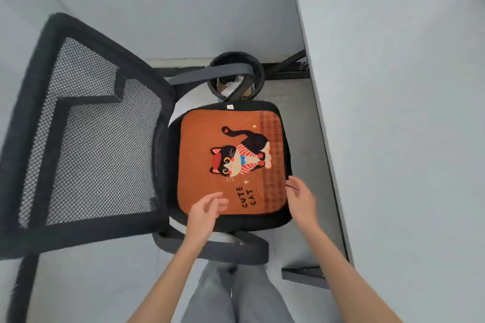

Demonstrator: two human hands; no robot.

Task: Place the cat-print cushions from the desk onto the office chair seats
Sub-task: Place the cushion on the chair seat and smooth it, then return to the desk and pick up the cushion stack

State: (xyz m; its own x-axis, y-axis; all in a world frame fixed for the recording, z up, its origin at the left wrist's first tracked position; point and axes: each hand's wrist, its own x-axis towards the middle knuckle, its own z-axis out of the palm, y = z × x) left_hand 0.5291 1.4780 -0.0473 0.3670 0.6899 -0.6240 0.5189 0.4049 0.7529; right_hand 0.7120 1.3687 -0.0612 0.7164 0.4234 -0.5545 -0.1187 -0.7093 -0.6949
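So I'm looking straight down at the desk (pixel 393 86) first, since it's the biggest thing here: a plain pale grey top filling the whole right side, its edge running diagonally down past my right arm. Next up is the office chair (pixel 86 139), black frame with a see-through mesh backrest lying off to the left of the view, and 2 grey armrests, 1 at the far side of the seat and 1 right by my legs.

The orange cushion (pixel 207 134) is lying flat on the chair seat and pretty much covers it, with just a black border of seat showing round the edges. The print is a black cat in a red beret and striped top, with "CUTE CAT" lettered near my side (the whole picture reads sideways from where I stand). There's a small white tag at the far edge.

Behind the seat, on the floor, sits a round black bin (pixel 258 71) with some crumpled white stuff inside, partly hidden by the far armrest.

My left hand (pixel 203 211) hangs just over the near left corner of the cushion, fingers loosely relaxed and a bit blurry, holding nothing; I can't tell if it's actually touching the fabric. My right hand (pixel 301 198) is at the near right edge, fingers straight and slightly spread, tips right at the cushion's rim, not curled round it.

Below all that you can see my grey jeans.
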